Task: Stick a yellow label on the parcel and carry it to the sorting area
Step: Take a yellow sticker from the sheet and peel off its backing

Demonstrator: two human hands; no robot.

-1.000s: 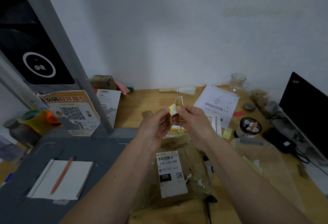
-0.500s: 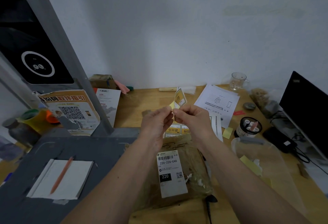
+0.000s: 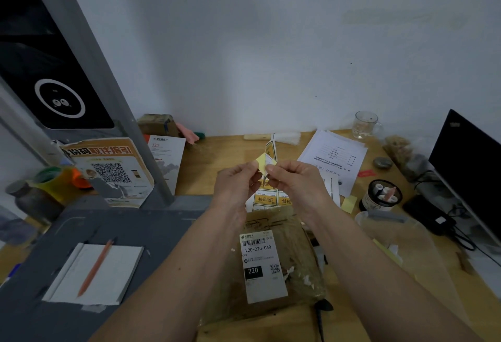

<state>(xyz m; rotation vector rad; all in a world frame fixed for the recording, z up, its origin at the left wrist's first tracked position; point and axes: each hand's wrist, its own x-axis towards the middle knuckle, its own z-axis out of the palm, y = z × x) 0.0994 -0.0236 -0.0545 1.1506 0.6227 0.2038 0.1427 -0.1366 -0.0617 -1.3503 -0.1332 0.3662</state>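
Clearly the job is at an early stage. The left hand (image 3: 236, 184) and right hand (image 3: 295, 181) are raised together over the counter (image 3: 217, 162), each grip pinched tight on the yellow label (image 3: 264, 161); the two seem to be working it off its backing, a strip of which stands up just behind the fingertips. The label is not yet on anything. The parcel (image 3: 292, 255), a crumpled brown bag with a white shipping label (image 3: 261, 265) on its top, lies on the counter below the wrists, near the person and untouched by either hand. So sticking remains, and all of the carrying; no sorting area shows from here.

A sheet of yellow stickers (image 3: 268, 199) lies flat between the hands and the parcel. The wooden counter is cluttered: printed papers (image 3: 333, 157) and a glass mug (image 3: 364, 124) toward the wall, a dark monitor (image 3: 466, 168) at the right. On the left a grey surface carries a notebook (image 3: 108, 274) with a pencil (image 3: 95, 268) on it. The wall behind is plain white.
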